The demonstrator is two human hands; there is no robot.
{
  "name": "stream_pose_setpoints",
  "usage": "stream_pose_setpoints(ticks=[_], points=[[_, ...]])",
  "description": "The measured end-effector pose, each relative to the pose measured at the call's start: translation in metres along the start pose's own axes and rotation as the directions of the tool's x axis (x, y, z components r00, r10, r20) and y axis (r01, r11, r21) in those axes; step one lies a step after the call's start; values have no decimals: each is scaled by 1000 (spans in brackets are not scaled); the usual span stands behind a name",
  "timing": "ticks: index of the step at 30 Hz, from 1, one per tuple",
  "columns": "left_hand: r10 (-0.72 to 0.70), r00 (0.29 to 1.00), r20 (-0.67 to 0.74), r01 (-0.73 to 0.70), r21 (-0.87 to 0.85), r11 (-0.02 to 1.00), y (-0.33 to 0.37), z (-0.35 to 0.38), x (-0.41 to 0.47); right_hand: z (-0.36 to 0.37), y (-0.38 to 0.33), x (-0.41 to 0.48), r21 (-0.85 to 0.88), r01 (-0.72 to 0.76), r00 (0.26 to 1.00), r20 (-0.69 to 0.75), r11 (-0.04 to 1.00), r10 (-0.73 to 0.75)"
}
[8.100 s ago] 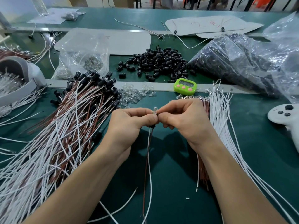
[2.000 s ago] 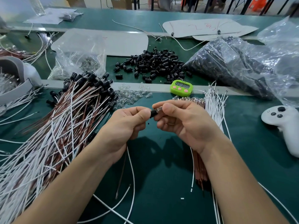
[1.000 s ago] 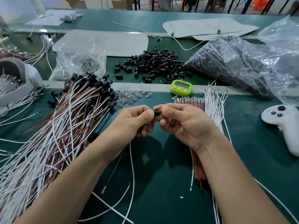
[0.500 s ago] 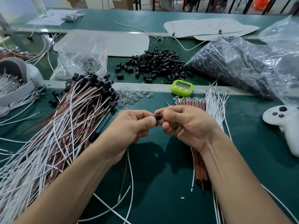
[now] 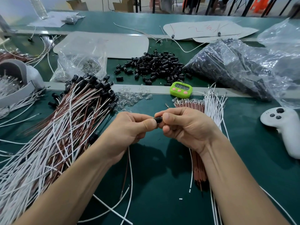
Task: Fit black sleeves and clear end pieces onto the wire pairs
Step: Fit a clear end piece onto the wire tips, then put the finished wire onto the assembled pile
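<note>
My left hand (image 5: 131,127) and my right hand (image 5: 183,125) meet above the green mat, pinching one black sleeve (image 5: 158,119) between thumbs and fingers. A brown and white wire pair (image 5: 129,169) hangs down from my left hand. The clear end piece is hidden by my fingers. Loose black sleeves (image 5: 154,67) lie in a heap behind. Clear end pieces (image 5: 129,96) are scattered near the mat's far edge. Finished wire pairs (image 5: 56,127) with black sleeves pile up on the left. Bare brown wires (image 5: 190,103) and white wires (image 5: 212,108) lie to the right.
A green timer (image 5: 181,91) sits behind my hands. Clear plastic bags (image 5: 235,65) of black parts fill the right rear, and another bag (image 5: 79,62) lies at left rear. A white controller (image 5: 284,127) rests at the right. A grey holder (image 5: 17,82) stands far left.
Earlier both hands worked at a clear end piece on the wire tips. Now the black sleeve sits between my thumbs, and the hanging wire pair has swung slightly.
</note>
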State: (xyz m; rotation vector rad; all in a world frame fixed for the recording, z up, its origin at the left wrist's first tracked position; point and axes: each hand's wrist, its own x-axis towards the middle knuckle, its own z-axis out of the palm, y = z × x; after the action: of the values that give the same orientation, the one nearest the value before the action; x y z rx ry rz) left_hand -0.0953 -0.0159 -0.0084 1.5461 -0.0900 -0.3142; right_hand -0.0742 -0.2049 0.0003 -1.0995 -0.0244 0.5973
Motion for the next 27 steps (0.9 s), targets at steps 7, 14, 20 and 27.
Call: stream_pose_setpoints(ticks=[7,14,20,27], points=[[69,998,2,-68,201,977,-5,5,7,4,0,2,-90,96,994,-47,991,-101],[92,995,-46,-80,212,974,-3,5,3,6,4,6,-1,22,999,-32,1000,-22],[91,991,-98,-74,164,984,-4,4,0,5,3,6,-37,11,999,-32,999,-12],[7,985,-170,4,64,998,0,8,10,20,17,13,-93,178,960,-203,980,-194]])
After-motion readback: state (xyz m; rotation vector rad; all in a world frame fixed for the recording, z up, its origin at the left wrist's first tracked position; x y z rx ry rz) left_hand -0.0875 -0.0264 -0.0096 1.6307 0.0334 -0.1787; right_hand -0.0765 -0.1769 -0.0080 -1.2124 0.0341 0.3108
